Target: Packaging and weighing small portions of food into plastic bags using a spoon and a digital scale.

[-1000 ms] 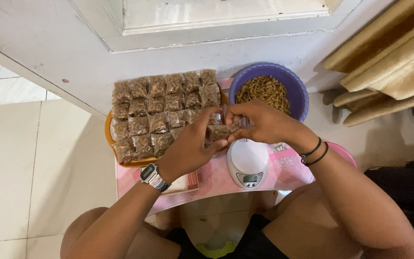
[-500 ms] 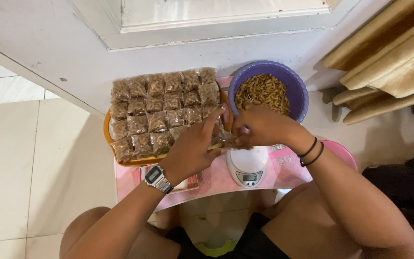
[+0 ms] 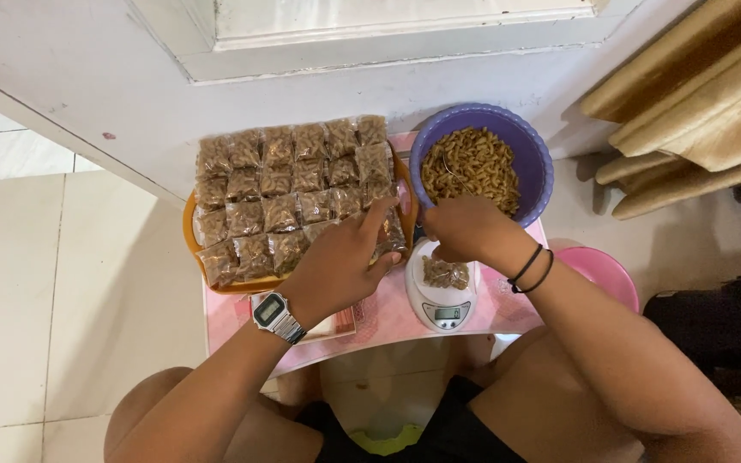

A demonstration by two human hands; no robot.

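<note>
Setting the packet point(image 3: 386, 233) flat beside its neighbours on the tray point(image 3: 189, 231) suits best; left hand point(image 3: 336, 266) clamps it, right hand point(image 3: 460, 227) grip I cannot tell.

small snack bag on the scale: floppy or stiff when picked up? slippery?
The bag is probably floppy: thin clear film, loosely filled with small brown pieces. Likely light, being small on the scale. The glossy film may be a bit slippery, so pinch an edge.

You are sitting on a home's pale tiled floor point(image 3: 62, 300) at a low pink table point(image 3: 388, 321) against a white panelled door point(image 3: 370, 51), beside folded beige curtains point(image 3: 696, 94).
</note>
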